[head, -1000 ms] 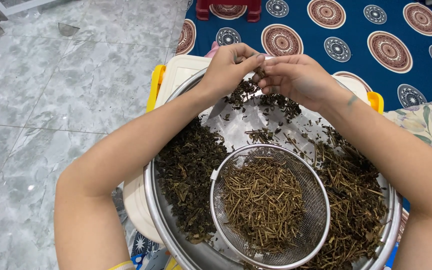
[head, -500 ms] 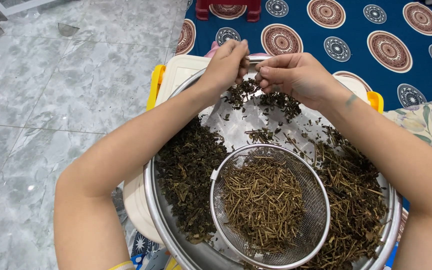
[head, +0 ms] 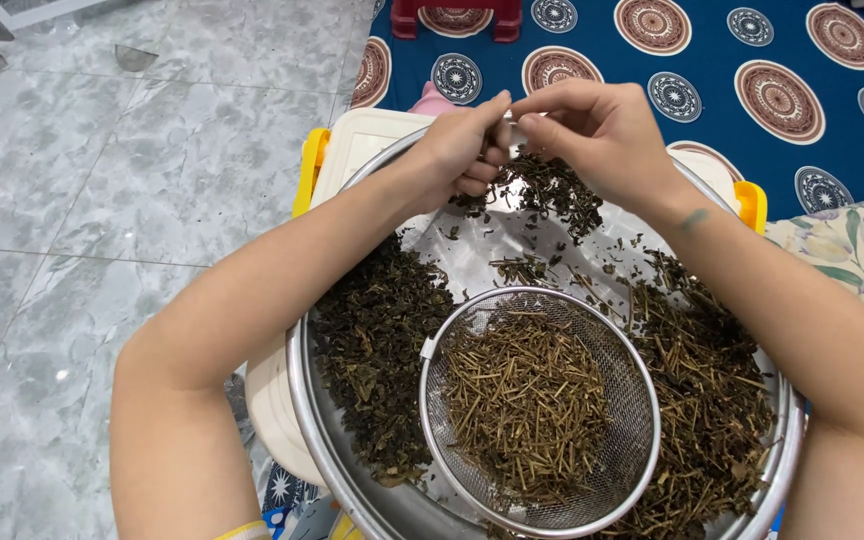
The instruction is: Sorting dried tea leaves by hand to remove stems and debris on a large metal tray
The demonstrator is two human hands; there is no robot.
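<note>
— While the tiled floor at the far left is left out of it, how much of the sorting can be judged as done?

— A good part, it seems. At the left of the large steel basin a heap of dark dried leaves has been gathered, crumpled, flaky and nearly black. In the middle, a round wire-mesh sieve has been filled with pale brown stem pieces, thin, straight and cut short. At the right, a mixed pile of leaves and twigs is still left unsorted, so plenty appears to remain.

— And what is held?

— The left hand is pinched closed, fingertips against those of the right hand, also pinched; something small, perhaps a sprig, is gripped between them above the far rim, but it cannot be made out clearly. Just below the hands a small scatter of loose leaf bits is seen on bare shiny metal.

— What is the basin set on?

— A cream plastic box with yellow clasps is seen beneath it. Further right, a blue mat patterned with round medallions is spread, and a floral cloth is seen at the right edge.
</note>
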